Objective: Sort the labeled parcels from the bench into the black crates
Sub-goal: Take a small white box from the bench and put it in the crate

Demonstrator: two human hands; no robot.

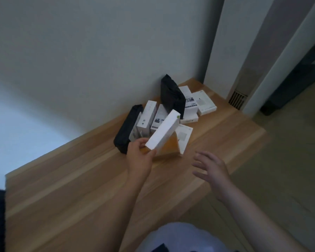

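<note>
Left hand (139,157) grip clamped on flat white cardboard parcel (163,132), tilted above light wooden desk (80,188) — near far edge, beside black crate (128,128). Right hand (210,169) fingers apart, holding nothing.

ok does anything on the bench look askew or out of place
Mostly the far black crate: it leans against the wall instead of standing flat. White boxes lie loosely piled beside it. The white box is tilted only because the left hand holds it.
</note>
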